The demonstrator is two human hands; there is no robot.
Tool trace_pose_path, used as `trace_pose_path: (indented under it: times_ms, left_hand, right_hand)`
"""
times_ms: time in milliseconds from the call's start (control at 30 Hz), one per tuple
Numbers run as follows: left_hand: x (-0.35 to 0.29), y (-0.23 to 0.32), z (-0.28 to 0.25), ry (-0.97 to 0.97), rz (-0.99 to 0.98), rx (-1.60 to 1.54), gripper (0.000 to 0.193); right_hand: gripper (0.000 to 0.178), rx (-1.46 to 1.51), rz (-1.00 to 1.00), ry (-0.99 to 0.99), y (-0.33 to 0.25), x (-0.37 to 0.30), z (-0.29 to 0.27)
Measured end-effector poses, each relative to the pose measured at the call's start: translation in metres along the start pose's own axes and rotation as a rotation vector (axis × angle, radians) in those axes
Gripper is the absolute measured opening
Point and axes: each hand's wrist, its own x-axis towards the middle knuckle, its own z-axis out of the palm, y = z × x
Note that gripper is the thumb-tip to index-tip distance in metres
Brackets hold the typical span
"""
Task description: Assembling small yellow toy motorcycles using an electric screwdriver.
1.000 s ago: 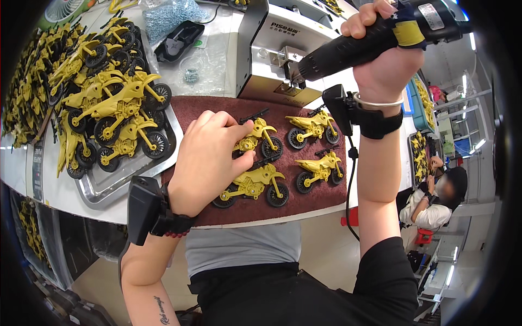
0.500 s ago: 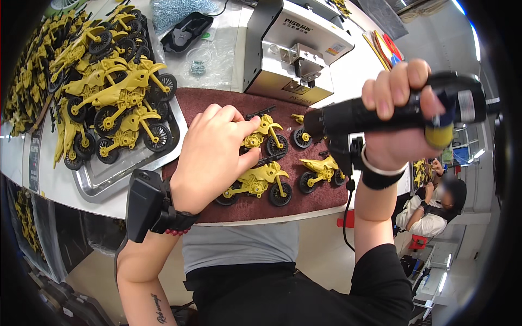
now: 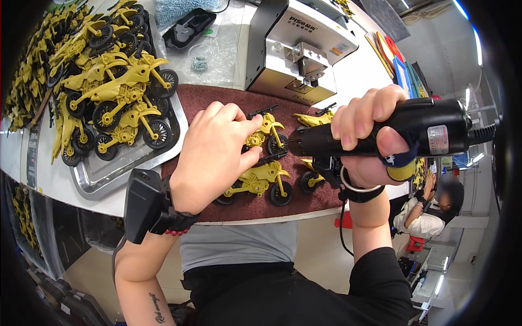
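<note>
My left hand [image 3: 209, 152] reaches over the mat, thumb and index finger on either side of a yellow toy motorcycle [image 3: 266, 128] with black wheels, pinning it down. In my right hand [image 3: 367, 117] is a black electric screwdriver [image 3: 421, 122], its nose pointing left, beside that motorcycle's front wheel. No bit can be made out at the nose. Just nearer me lies a second toy motorcycle [image 3: 262, 179]. Two more, a far-right motorcycle [image 3: 311, 119] and a near-right motorcycle [image 3: 309, 178], are partly covered by the screwdriver and my right hand.
A dark red mat [image 3: 321, 202] lies under the motorcycles. At left, a metal tray [image 3: 95, 182] is heaped with more of them. Behind stand a silver screw feeder [image 3: 296, 51], a small dish of screws [image 3: 199, 62] and a black open case [image 3: 187, 27]. Another person [image 3: 418, 217] sits far right.
My right hand has brought the screwdriver down and to the left, closer to the held motorcycle. My left hand stays in place.
</note>
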Motion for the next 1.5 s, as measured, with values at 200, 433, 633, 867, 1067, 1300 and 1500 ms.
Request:
trace_pose_path:
  times_ms: [200, 433, 633, 867, 1067, 1300, 1500]
  left_hand:
    - [-0.001, 0.001, 0.0, -0.02, 0.028, 0.042, 0.039]
    - [0.0, 0.006, -0.004, -0.058, 0.01, 0.073, 0.039]
    - [-0.004, 0.025, 0.003, 0.025, 0.056, 0.203, 0.044]
    - [-0.021, 0.056, 0.032, -0.008, -0.029, 0.151, 0.09]
    - [-0.023, 0.054, 0.039, -0.047, -0.095, 0.133, 0.1]
    - [-0.02, 0.051, 0.036, -0.317, -0.17, -0.017, 0.094]
    - [-0.028, 0.049, 0.044, -0.024, -0.116, -0.164, 0.082]
  right_hand:
    - [0.029, 0.044, 0.024, -0.027, 0.003, -0.002, 0.003]
    - [0.028, 0.181, -0.17, -0.283, -0.054, 0.026, -0.017]
    - [0.026, 0.011, -0.265, -0.142, -0.054, 0.076, -0.044]
    - [0.026, 0.087, -0.171, -0.025, 0.002, 0.096, -0.063]
    - [0.019, 0.071, -0.132, -0.165, -0.021, 0.051, 0.001]
    - [0.029, 0.117, 0.076, -0.193, -0.002, 0.021, 0.057]
    - [0.03, 0.006, 0.136, -0.167, 0.011, 0.021, 0.062]
